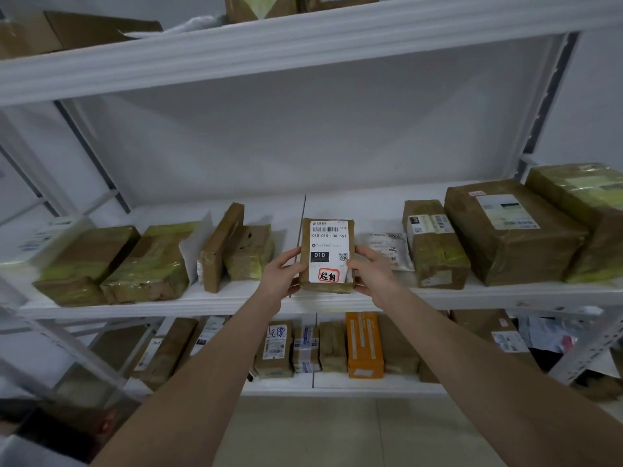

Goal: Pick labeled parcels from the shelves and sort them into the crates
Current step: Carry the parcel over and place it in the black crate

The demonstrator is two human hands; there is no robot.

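A small brown parcel (328, 244) with a white label reading 010-010-L30-551 and a red stamp is held upright at the front of the middle shelf (236, 303). My left hand (281, 274) grips its left edge and my right hand (369, 271) grips its right edge. Its lower end is at the shelf's front edge; I cannot tell whether it rests on the board. No crate is in view.
Taped brown parcels (148, 264) lie left on the same shelf; a white bag (389, 249) and larger boxes (509, 230) lie right. The lower shelf holds several parcels, one an orange box (364, 345). White shelf uprights (553, 96) frame the bay. The floor (337, 433) is beige tile.
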